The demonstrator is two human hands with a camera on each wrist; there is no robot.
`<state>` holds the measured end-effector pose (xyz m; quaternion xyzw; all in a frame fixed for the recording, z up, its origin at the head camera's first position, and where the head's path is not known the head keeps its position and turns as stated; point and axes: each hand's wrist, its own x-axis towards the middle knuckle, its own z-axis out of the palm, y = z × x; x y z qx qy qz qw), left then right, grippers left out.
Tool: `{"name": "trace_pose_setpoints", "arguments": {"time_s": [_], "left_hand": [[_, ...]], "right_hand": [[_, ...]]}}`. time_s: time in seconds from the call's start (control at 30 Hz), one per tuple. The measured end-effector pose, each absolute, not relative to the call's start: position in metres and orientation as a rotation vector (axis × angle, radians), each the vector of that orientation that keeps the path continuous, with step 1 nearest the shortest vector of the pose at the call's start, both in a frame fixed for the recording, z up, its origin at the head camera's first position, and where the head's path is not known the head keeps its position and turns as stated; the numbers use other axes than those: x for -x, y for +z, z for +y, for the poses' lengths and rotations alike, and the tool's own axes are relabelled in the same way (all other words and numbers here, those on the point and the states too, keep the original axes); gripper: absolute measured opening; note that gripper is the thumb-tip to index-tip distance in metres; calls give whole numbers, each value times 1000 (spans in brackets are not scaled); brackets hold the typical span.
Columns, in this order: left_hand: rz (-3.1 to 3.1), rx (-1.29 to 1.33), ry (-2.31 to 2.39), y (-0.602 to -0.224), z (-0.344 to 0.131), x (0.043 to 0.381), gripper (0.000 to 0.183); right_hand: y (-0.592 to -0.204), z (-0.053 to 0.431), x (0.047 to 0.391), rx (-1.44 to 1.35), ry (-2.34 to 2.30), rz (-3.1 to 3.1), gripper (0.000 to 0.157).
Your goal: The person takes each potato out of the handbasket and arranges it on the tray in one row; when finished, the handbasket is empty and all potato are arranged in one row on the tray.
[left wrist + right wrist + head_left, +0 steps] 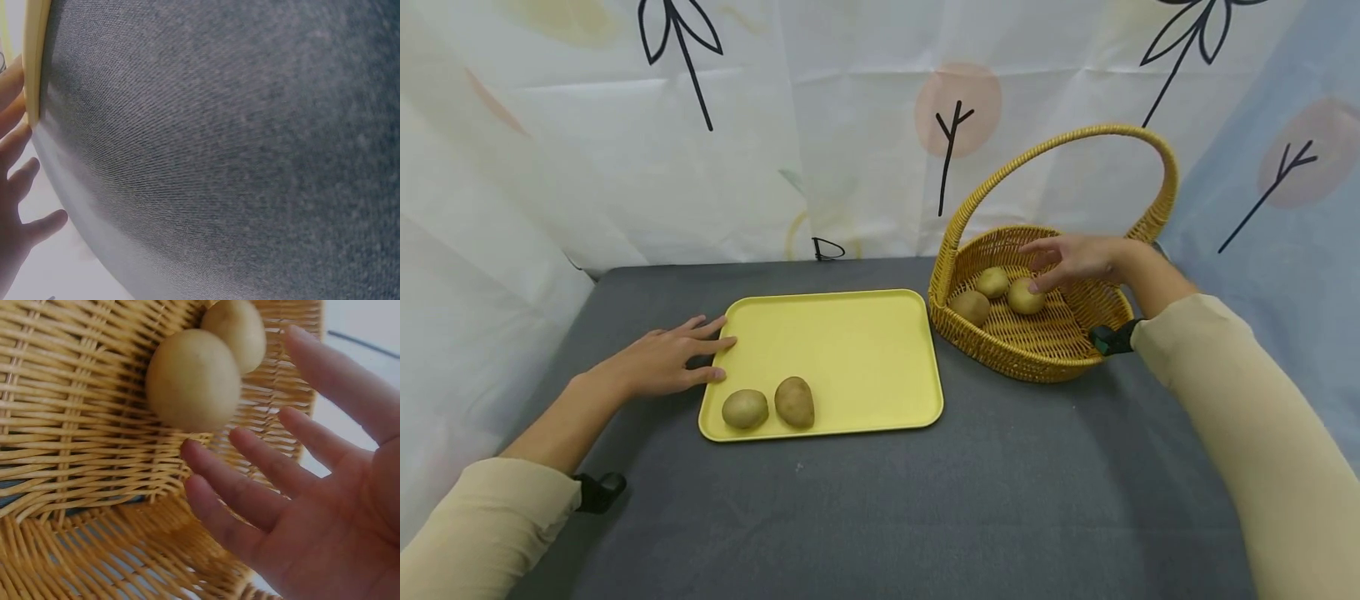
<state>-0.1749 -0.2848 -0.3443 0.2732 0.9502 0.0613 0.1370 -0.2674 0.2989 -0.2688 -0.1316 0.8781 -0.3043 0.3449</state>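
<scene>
Over the wicker basket (1045, 369) at the right, my right hand (1078, 257) spreads its fingers close to a potato (1026, 297). Two more potatoes lie in the basket, a smaller one (992, 282) behind and a browner one (970, 307) at the left wall. In the right wrist view the hand (300, 487) holds nothing, its fingers extended beside a round potato (194, 381). My left hand (666, 358) rests its spread fingers on the left edge of the yellow tray (850, 358). Two potatoes, one roundish (745, 409) and one longer (794, 402), sit at the tray's front left.
The basket's tall arched handle (1075, 133) rises over its opening. A dark grey cloth (880, 508) covers the table. Behind it hangs a white patterned curtain (850, 125), with a bluish one (1285, 250) at the right.
</scene>
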Motion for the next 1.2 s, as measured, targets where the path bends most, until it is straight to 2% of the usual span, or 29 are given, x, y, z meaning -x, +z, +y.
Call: {"name": "trace_pose_setpoints", "arguments": {"time_s": [0.2,0.83,1.2], "left_hand": [[2754,-786,172,-346,-287,174,65],[2753,-795,173,-345,-286,174,64],[2759,-787,160,-346,-286,175,65]], "right_hand": [[-278,302,274,315,-721,2176,88],[-288,294,278,362,-539,2219,82],[-260,283,254,486,-527,2297,77]]}}
